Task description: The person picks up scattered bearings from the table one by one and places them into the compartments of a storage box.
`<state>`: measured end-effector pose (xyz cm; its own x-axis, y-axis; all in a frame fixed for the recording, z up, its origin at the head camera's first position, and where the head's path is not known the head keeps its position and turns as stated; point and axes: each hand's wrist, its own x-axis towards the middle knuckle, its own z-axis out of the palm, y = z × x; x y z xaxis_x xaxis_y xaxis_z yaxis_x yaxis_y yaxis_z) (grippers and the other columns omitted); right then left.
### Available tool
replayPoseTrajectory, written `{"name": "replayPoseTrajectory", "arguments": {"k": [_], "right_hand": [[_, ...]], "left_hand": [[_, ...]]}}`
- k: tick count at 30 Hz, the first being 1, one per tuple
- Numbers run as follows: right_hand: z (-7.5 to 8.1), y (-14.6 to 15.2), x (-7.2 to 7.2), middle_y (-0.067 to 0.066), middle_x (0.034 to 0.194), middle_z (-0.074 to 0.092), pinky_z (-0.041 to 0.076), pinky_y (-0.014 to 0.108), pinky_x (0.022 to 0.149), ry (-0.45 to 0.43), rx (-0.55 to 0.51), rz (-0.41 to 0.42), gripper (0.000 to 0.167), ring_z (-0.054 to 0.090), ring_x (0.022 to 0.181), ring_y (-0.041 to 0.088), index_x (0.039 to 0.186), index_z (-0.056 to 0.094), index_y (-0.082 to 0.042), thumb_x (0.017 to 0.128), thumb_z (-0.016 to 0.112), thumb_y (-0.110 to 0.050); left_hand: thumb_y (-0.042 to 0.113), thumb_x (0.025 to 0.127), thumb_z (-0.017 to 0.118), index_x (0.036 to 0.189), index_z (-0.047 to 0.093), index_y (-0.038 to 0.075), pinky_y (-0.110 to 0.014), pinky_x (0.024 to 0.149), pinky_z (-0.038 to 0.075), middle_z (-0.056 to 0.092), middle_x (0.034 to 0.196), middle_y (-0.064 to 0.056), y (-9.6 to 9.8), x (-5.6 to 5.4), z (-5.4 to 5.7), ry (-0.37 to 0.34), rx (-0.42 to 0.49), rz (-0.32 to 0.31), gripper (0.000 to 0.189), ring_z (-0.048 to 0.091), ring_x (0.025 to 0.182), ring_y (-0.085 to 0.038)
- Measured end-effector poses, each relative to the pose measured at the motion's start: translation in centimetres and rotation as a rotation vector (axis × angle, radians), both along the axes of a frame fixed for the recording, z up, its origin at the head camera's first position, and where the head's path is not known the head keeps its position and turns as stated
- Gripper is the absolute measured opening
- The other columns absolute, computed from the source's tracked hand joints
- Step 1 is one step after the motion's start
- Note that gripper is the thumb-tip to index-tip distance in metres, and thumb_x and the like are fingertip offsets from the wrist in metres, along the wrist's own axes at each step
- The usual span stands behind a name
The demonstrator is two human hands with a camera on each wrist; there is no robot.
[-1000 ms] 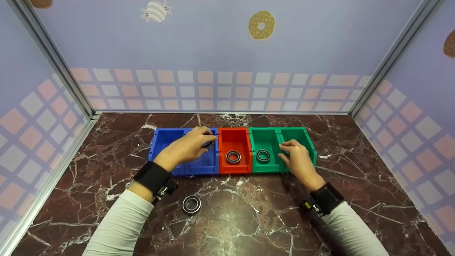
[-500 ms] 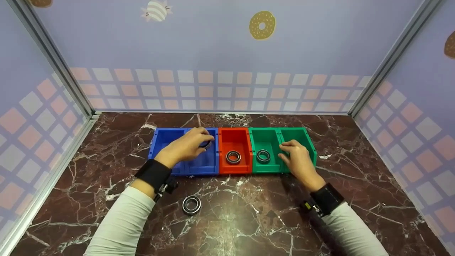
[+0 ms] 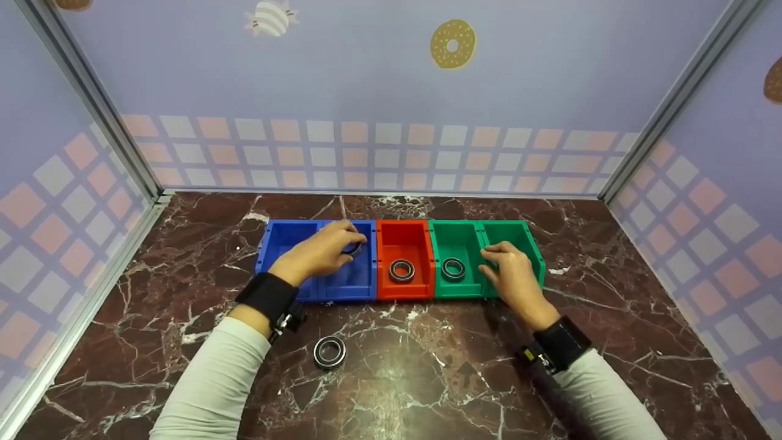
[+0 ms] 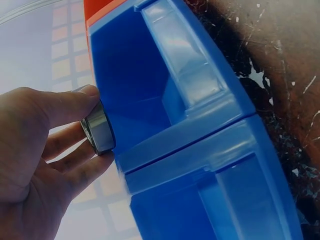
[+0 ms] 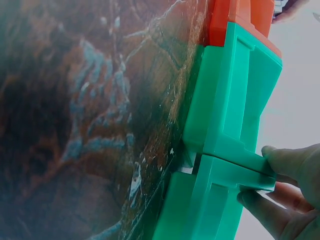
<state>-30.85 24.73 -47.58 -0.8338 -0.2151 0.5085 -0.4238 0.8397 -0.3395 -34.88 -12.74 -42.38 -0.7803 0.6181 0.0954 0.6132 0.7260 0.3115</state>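
Observation:
My left hand point(image 3: 321, 249) pinches a ball bearing point(image 4: 100, 129) between thumb and fingers, over the right-hand blue bin point(image 4: 131, 75). The bearing stands on edge in the left wrist view, overlapping the bin's rim. My right hand point(image 3: 514, 278) is over the green bins, its thumb and fingers bent near the divider between them. No held thing shows between those fingertips; in the right wrist view they overlap the green rim point(image 5: 240, 162). Flat bearings lie in the red bin, a bearing point(image 3: 401, 270), and in the left green bin, another bearing point(image 3: 453, 269).
One more bearing point(image 3: 329, 352) lies on the dark marbled table point(image 3: 427, 379), in front of the blue bins. The bins stand side by side in one row: two blue, a red bin point(image 3: 404, 237), two green. A patterned back wall point(image 3: 391, 91) and side walls enclose the table.
My left hand shifts very slightly left and down over the blue bin with the bearing in its fingers. The right hand and the other bearings stay where they were.

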Motion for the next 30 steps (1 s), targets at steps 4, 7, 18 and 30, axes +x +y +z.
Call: {"name": "replayPoseTrajectory", "arguments": {"k": [4, 7, 18, 30], "right_hand": [[-0.1, 0.0, 0.0, 0.020, 0.111, 0.068, 0.058, 0.046, 0.083, 0.001, -0.002, -0.003, 0.033, 0.068, 0.102, 0.034, 0.114, 0.071, 0.004, 0.083, 0.077, -0.005], [-0.1, 0.0, 0.0, 0.020, 0.111, 0.067, 0.058, 0.045, 0.082, 0.004, 0.001, 0.002, 0.034, 0.068, 0.102, 0.034, 0.115, 0.071, 0.005, 0.083, 0.077, -0.005], [-0.2, 0.0, 0.0, 0.019, 0.111, 0.067, 0.058, 0.044, 0.081, 0.008, 0.010, -0.005, 0.033, 0.068, 0.102, 0.034, 0.115, 0.071, 0.004, 0.084, 0.076, -0.006], [-0.1, 0.0, 0.0, 0.020, 0.111, 0.067, 0.057, 0.047, 0.085, 0.011, 0.007, 0.000, 0.033, 0.068, 0.103, 0.035, 0.115, 0.071, 0.004, 0.084, 0.076, -0.006]], "left_hand": [[0.004, 0.088, 0.070, 0.131, 0.063, 0.004, -0.046, 0.107, 0.045, 0.060, 0.125, -0.017, 0.1, 0.0, -0.3, -0.005, -0.014, -0.008, 0.044, 0.057, 0.117, -0.034], [0.004, 0.088, 0.070, 0.131, 0.063, 0.004, -0.046, 0.106, 0.046, 0.061, 0.123, -0.017, 0.1, -0.1, -0.4, -0.001, -0.021, -0.014, 0.044, 0.057, 0.116, -0.034], [0.004, 0.088, 0.069, 0.129, 0.064, 0.004, -0.047, 0.102, 0.047, 0.061, 0.121, -0.019, 0.0, -0.4, -0.9, 0.014, -0.031, -0.027, 0.041, 0.057, 0.114, -0.034], [0.005, 0.087, 0.069, 0.132, 0.062, 0.004, -0.047, 0.102, 0.047, 0.060, 0.118, -0.018, 0.4, -0.6, -1.6, -0.009, -0.058, -0.002, 0.045, 0.056, 0.113, -0.034]]}}
